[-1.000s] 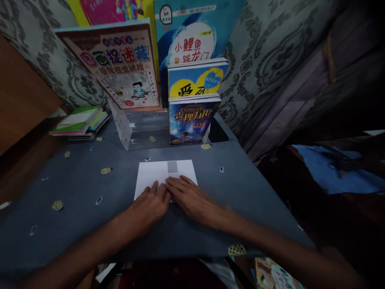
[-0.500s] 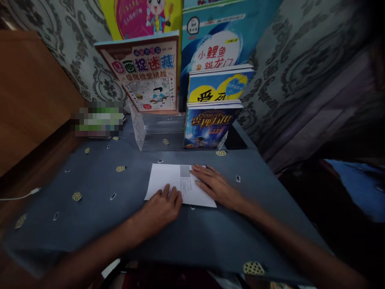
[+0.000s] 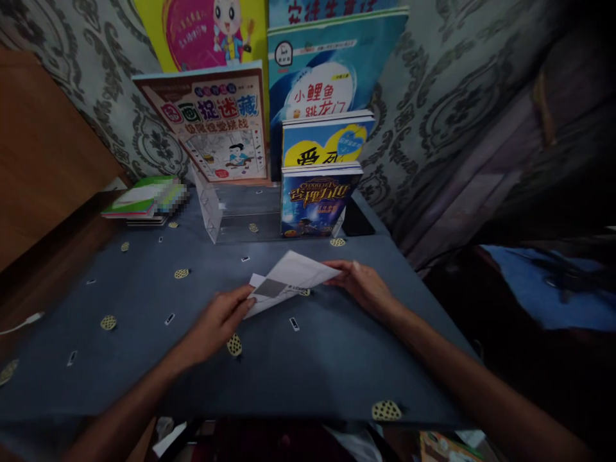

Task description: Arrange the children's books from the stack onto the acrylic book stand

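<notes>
A folded white sheet of paper [image 3: 302, 269] with a grey printed block is held tilted above the table, between my two hands. My left hand [image 3: 219, 321] pinches its left end between thumb and fingers. At the opposite corner, my right hand [image 3: 366, 285] grips the paper with thumb and fingertips. Beyond the paper stands a clear acrylic book stand [image 3: 240, 228], with a dark blue book [image 3: 315, 202] upright at its right front.
Several picture books, among them a brown-edged one [image 3: 221, 128] and a teal one [image 3: 332, 70], stand behind. A stack of booklets [image 3: 139, 199] lies at the back left. A black flat object [image 3: 359, 218] lies right of the stand. A white cable [image 3: 29, 321] crosses the left edge.
The paper lay open and flat under both hands; now it is folded, lifted and tilted, gripped at both ends. My hands have moved apart. The camera view has shifted somewhat.
</notes>
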{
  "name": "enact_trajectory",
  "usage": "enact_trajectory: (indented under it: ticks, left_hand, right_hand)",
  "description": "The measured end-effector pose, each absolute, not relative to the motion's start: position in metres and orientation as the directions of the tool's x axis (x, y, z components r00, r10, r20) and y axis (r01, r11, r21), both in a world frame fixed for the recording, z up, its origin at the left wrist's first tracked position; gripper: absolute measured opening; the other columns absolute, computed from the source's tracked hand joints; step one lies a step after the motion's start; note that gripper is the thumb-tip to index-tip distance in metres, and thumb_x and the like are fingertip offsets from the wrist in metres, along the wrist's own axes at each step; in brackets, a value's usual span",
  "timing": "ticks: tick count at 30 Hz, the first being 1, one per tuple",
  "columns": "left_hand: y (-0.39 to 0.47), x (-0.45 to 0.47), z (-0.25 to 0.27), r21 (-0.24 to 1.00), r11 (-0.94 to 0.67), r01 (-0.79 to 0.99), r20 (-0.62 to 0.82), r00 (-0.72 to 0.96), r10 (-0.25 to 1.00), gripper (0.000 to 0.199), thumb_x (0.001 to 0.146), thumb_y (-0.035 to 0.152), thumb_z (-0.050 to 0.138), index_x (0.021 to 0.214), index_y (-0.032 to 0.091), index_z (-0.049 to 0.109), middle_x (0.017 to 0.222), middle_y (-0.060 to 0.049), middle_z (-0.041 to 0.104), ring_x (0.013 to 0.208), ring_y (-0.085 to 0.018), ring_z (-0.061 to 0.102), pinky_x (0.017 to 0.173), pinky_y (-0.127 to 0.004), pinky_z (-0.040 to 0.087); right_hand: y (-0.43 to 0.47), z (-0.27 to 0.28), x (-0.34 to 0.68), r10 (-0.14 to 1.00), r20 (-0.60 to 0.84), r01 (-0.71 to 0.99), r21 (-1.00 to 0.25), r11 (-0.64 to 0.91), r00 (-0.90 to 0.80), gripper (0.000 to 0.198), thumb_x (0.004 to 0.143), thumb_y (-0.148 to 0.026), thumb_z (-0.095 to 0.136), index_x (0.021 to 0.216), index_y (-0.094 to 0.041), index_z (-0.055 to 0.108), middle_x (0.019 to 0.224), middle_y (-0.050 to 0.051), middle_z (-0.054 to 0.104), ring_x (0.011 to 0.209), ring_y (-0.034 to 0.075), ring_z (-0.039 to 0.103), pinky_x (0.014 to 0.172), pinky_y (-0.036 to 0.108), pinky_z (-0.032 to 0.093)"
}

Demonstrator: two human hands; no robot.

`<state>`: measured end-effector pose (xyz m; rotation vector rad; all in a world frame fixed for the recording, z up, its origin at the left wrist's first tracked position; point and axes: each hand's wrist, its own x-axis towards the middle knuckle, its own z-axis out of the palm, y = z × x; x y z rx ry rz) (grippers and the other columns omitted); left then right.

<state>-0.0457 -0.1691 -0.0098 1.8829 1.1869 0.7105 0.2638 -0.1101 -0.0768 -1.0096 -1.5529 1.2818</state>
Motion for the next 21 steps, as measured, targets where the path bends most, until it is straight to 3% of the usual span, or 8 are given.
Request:
enact_trajectory:
  ticks: [3, 7, 10, 13, 16, 19, 21]
  left_hand:
    - [-0.163, -0.042, -0.007, 0.971, -0.054, 0.231, -0.008, 0.262, 0.965, 0.034, 0.091, 0.048, 0.061, 0.097, 0.016, 0.072, 0.081, -0.002, 0.071, 0.074, -0.017, 0.063, 0.068, -0.024, 0.049]
    - [-0.153, -0.033, -0.012, 0.981, 0.145, -0.129, -0.125, 0.154, 0.980, 0.047, 0.076, 0.050, 0.077, 0.106, 0.014, 0.070, 0.090, -0.007, 0.076, 0.082, -0.021, 0.069, 0.074, -0.029, 0.053]
    - [-0.147, -0.032, -0.024, 0.956, 0.229, -0.183, -0.202, 0.156, 0.967, 0.051, 0.073, 0.048, 0.079, 0.109, 0.014, 0.069, 0.088, -0.008, 0.076, 0.077, -0.021, 0.070, 0.068, -0.029, 0.054]
    - [-0.142, -0.043, -0.043, 0.969, 0.249, 0.002, -0.244, 0.202, 0.948, 0.052, 0.077, 0.052, 0.073, 0.110, 0.014, 0.067, 0.076, -0.004, 0.071, 0.065, -0.018, 0.067, 0.056, -0.026, 0.051]
    - [-0.136, -0.060, -0.061, 0.923, 0.075, 0.376, -0.150, 0.172, 0.974, 0.044, 0.084, 0.048, 0.063, 0.114, 0.016, 0.064, 0.069, 0.001, 0.065, 0.058, -0.016, 0.062, 0.052, -0.026, 0.049]
    - [-0.126, -0.071, -0.067, 0.692, -0.181, 0.699, 0.109, 0.147, 0.983, 0.032, 0.091, 0.035, 0.053, 0.118, 0.019, 0.063, 0.079, -0.001, 0.068, 0.071, -0.019, 0.066, 0.069, -0.032, 0.054]
    - [-0.117, -0.071, -0.066, 0.535, -0.315, 0.783, 0.235, 0.221, 0.947, 0.028, 0.094, 0.028, 0.049, 0.116, 0.020, 0.063, 0.094, -0.005, 0.071, 0.089, -0.023, 0.068, 0.084, -0.038, 0.055]
  right_hand:
    - [-0.111, -0.081, 0.257, 0.937, 0.082, -0.126, -0.991, 0.042, -0.340, 0.058, 0.084, -0.068, 0.063, 0.115, -0.019, 0.071, 0.102, 0.013, 0.079, 0.094, 0.028, 0.075, 0.081, 0.044, 0.061]
    - [-0.120, -0.068, 0.243, 0.893, 0.043, -0.086, -0.996, 0.005, -0.448, 0.044, 0.079, -0.057, 0.075, 0.102, -0.020, 0.073, 0.095, 0.008, 0.078, 0.081, 0.020, 0.073, 0.073, 0.033, 0.059]
    - [-0.125, -0.060, 0.234, 0.868, -0.034, -0.024, -0.998, -0.052, -0.496, 0.040, 0.080, -0.056, 0.075, 0.095, -0.019, 0.071, 0.078, 0.002, 0.075, 0.060, 0.013, 0.066, 0.056, 0.025, 0.054]
    - [-0.128, -0.061, 0.231, 0.828, -0.189, 0.033, -0.979, -0.202, -0.528, 0.044, 0.077, -0.058, 0.075, 0.090, -0.017, 0.066, 0.065, 0.000, 0.071, 0.050, 0.011, 0.062, 0.047, 0.022, 0.049]
    - [-0.130, -0.071, 0.228, 0.807, -0.310, 0.108, -0.949, -0.297, -0.502, 0.046, 0.070, -0.058, 0.078, 0.082, -0.018, 0.059, 0.058, -0.002, 0.068, 0.047, 0.012, 0.063, 0.044, 0.022, 0.048]
    - [-0.130, -0.077, 0.226, 0.803, -0.349, 0.182, -0.937, -0.299, -0.483, 0.048, 0.069, -0.060, 0.076, 0.079, -0.020, 0.053, 0.055, -0.003, 0.066, 0.046, 0.013, 0.063, 0.042, 0.023, 0.048]
    - [-0.130, -0.076, 0.226, 0.802, -0.357, 0.227, -0.933, -0.280, -0.480, 0.045, 0.072, -0.060, 0.073, 0.079, -0.021, 0.051, 0.057, -0.002, 0.066, 0.047, 0.015, 0.064, 0.042, 0.024, 0.049]
